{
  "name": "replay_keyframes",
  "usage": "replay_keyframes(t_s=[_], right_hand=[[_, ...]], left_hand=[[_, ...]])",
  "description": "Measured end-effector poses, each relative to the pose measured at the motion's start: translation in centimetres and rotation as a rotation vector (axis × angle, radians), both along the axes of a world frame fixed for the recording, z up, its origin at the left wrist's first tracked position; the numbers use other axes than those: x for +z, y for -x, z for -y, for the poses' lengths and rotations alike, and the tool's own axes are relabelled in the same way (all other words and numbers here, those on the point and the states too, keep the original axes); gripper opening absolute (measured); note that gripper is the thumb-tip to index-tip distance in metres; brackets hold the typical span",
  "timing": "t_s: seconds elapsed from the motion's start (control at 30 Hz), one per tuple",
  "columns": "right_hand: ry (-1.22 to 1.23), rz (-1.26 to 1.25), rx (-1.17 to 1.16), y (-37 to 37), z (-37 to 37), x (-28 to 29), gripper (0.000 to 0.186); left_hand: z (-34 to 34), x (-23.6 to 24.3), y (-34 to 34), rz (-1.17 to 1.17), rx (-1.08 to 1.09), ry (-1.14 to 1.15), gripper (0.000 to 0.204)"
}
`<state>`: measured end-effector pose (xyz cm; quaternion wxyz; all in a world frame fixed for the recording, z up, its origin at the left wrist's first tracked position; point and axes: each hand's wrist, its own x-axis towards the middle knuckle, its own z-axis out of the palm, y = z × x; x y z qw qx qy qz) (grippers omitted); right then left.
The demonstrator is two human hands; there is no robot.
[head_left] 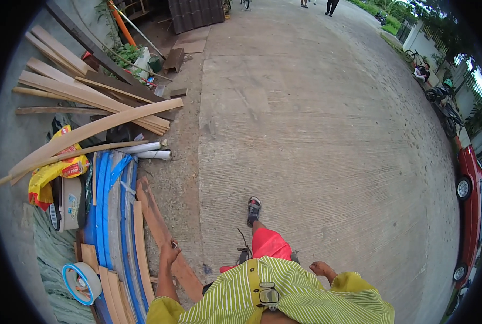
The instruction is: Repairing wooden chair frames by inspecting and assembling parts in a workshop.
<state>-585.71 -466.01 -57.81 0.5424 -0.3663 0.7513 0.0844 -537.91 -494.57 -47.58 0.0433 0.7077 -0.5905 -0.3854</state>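
My left hand (169, 252) hangs at my left side with its fingers curled closed. A small light and dark thing shows at the fingers, too small to name. Behind that hand a long reddish-brown board (155, 209) slants along the ground; I cannot tell whether the hand touches it. My right hand (322, 269) hangs beside my right hip, fingers curled in, with nothing visible in it. One sandalled foot (254, 210) is forward on the concrete road. Next to the board lie long blue-wrapped lengths (105, 216) and a narrow light wood strip (141, 243).
Wood planks (84, 92) fan out at the upper left, near a curved strip (98, 127) and white rolls (153, 155). A yellow bag (41, 183) and blue-rimmed tub (93, 282) lie at left. Concrete road (306, 135) stretches ahead; a red car (470, 189) and motorcycle (443, 102) stand right.
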Motion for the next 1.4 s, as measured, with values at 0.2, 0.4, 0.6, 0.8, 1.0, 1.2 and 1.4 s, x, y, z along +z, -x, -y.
replay_keyframes(t_s=[0.2,0.4,0.6,0.8,1.0,1.2,1.4], right_hand=[[0.043,-0.152,-0.291,9.4,13.4,-5.5,0.03],[0.657,-0.27,-0.131,14.8,47.9,4.3,0.03],[0.874,-0.217,-0.043,15.9,73.2,8.9,0.031],[0.715,-0.167,-0.08,16.5,77.1,3.4,0.032],[-0.022,0.017,-0.237,20.7,73.0,-1.6,0.031],[-0.065,-0.037,-0.539,27.9,88.4,-0.5,0.028],[0.349,-0.061,-0.394,38.6,116.2,-0.4,0.028]], left_hand=[[17.2,-4.5,4.7,0.071,-0.005,-0.056,0.027],[24.5,-5.7,8.5,0.033,-0.049,-0.293,0.029],[36.6,-13.7,6.5,-0.025,0.032,-0.428,0.033],[57.4,-9.7,10.7,0.051,0.012,-0.403,0.033],[83.1,-4.6,20.1,-0.052,-0.045,-0.005,0.033],[96.3,-3.1,28.1,0.001,-0.078,0.004,0.032],[101.1,-6.1,29.7,0.108,-0.071,-0.285,0.038]])
